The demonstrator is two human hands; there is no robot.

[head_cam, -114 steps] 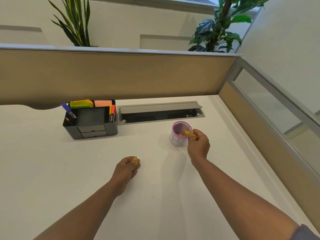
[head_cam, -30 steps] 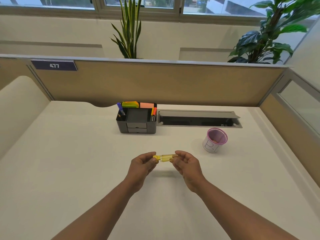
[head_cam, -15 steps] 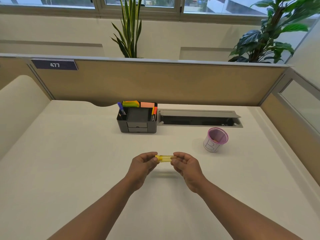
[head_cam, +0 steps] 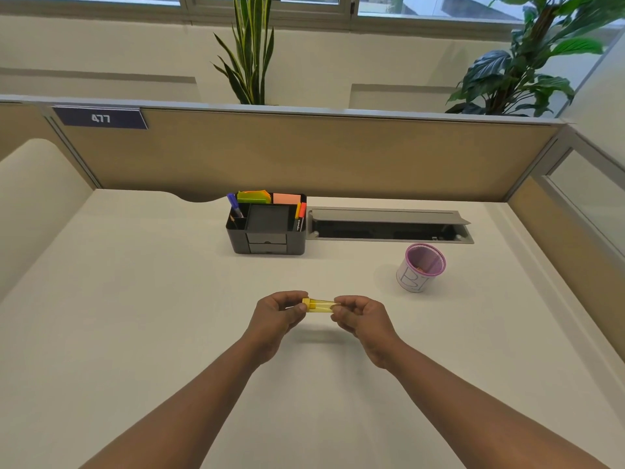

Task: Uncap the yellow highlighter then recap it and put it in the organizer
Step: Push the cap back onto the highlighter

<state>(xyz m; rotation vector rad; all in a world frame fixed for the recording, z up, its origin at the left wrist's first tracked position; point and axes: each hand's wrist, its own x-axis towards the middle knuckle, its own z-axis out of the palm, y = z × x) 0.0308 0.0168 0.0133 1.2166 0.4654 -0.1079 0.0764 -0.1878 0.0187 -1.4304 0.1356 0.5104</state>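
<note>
I hold the yellow highlighter (head_cam: 319, 305) level above the white desk (head_cam: 135, 316), a little in front of the middle. My left hand (head_cam: 278, 313) pinches its left end, where the yellow cap sits, and my right hand (head_cam: 360, 316) pinches its right end. Only the short stretch between my fingers shows. The black desk organizer (head_cam: 267, 228) stands farther back, centre-left, holding a blue pen, sticky notes and orange markers.
A purple-rimmed mesh cup (head_cam: 421, 272) marked "B" stands to the right of my hands. An open grey cable tray (head_cam: 389, 225) lies beside the organizer. Beige partition walls (head_cam: 304, 154) close the desk at the back and right.
3.8 s ago my hands were apart, the right one at the mesh cup. Both now hold the highlighter together, and over the last second the gap between them has barely changed.
</note>
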